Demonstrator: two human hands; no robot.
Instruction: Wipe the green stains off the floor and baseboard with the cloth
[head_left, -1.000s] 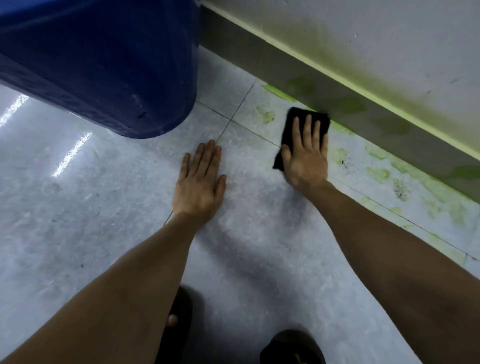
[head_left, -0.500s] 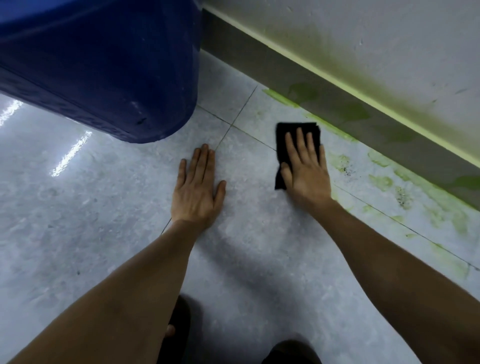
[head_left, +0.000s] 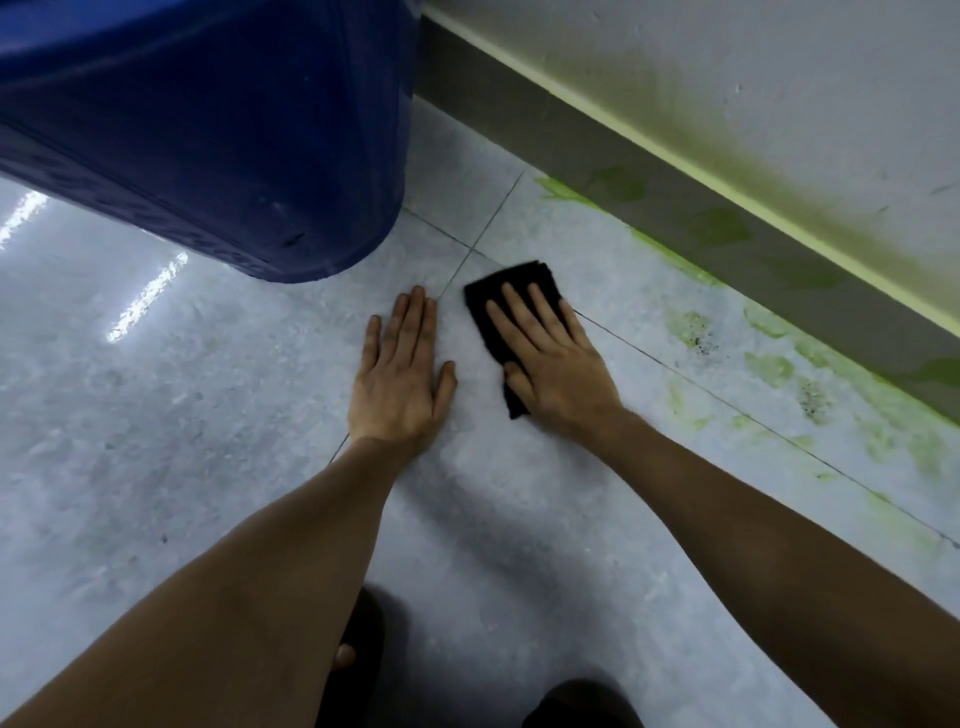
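Observation:
A black cloth (head_left: 496, 296) lies flat on the pale tiled floor (head_left: 519, 509). My right hand (head_left: 556, 358) presses down on it with fingers spread, thumb at its near edge. My left hand (head_left: 400, 374) rests flat on the floor just left of the cloth, holding nothing. Green stains (head_left: 769, 366) spot the floor to the right of the cloth and run along the foot of the grey baseboard (head_left: 675, 208). Darker green patches (head_left: 719, 226) sit on the baseboard itself. The wall (head_left: 753, 78) above it has a green haze.
A large dark blue plastic container (head_left: 208, 119) stands on the floor at the upper left, close to my left hand. My feet in dark sandals (head_left: 363, 649) are at the bottom edge. Tile joints cross under the cloth.
My right hand has slid the cloth away from the baseboard, toward me and to the left, close to my left hand. A green spot on the floor near the joint is gone. The left hand stayed put.

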